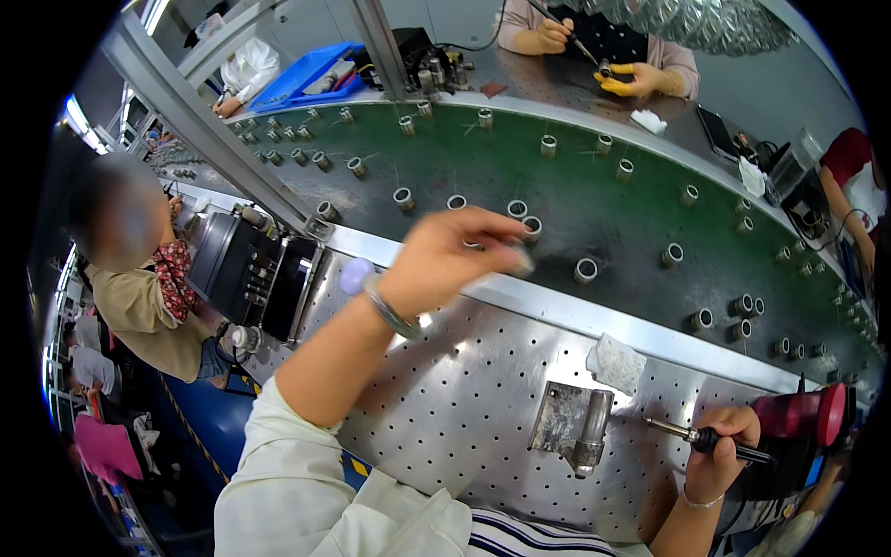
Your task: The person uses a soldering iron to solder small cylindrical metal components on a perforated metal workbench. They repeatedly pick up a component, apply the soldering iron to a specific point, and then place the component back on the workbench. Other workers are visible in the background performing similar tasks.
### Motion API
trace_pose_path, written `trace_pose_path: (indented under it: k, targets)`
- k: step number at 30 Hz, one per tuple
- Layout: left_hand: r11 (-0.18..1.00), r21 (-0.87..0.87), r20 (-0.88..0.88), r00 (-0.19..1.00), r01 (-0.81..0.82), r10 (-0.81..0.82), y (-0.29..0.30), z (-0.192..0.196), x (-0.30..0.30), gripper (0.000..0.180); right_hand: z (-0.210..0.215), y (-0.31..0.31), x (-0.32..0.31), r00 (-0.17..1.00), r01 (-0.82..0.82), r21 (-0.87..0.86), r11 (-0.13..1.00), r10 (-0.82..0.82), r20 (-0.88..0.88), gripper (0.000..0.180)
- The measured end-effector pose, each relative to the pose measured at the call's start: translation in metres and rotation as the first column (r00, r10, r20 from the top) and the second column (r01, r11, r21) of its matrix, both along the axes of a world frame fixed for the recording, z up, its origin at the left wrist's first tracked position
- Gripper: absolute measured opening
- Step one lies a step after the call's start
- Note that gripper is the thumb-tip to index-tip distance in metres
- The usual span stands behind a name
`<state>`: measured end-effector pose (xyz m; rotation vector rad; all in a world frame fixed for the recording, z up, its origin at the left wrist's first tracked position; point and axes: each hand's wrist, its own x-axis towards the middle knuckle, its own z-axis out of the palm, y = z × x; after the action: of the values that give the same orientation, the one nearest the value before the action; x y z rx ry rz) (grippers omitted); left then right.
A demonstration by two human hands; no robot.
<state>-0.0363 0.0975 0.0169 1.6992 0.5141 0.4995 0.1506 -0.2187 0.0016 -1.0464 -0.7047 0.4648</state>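
Observation:
My left hand (455, 255) is stretched out over the near edge of the green conveyor belt (594, 209), beside several small metal cylinders. Its fingers are curled but blurred by motion. A pale greyish smear shows at the fingertips, and I cannot make out whether it is a held part. In my right hand (724, 450), low at the right, is a soldering iron (691, 433), its metal tip pointing left. Between the hands, a metal plate fixture (557, 418) with a metal tube (594, 429) along its right side lies on the perforated metal worktop (445, 408).
A whitish pad (615, 364) lies behind the fixture. At the right stands a dark red device (803, 415). Upright metal cylinders (586, 270) dot the belt. Black equipment (251, 269) and a co-worker (148, 278) are at the left; another co-worker's gloved hand (636, 81) works across the belt.

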Motion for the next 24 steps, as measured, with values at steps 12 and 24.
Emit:
trace_pose_path:
  k: [12, 24]
  targets:
    - [0.58, 0.665, 0.034, 0.795, -0.471, 0.606, 0.176, -0.008, -0.08, 0.027, -0.006, -0.001, 0.003, 1.0, 0.001, -0.067, 0.998, -0.003, -0.026, 0.028]
    - [0.605, 0.724, -0.125, 0.799, -0.332, 0.588, 0.168, -0.024, -0.048, 0.025, -0.008, -0.004, 0.005, 0.999, 0.014, -0.078, 0.997, -0.016, -0.031, 0.032]
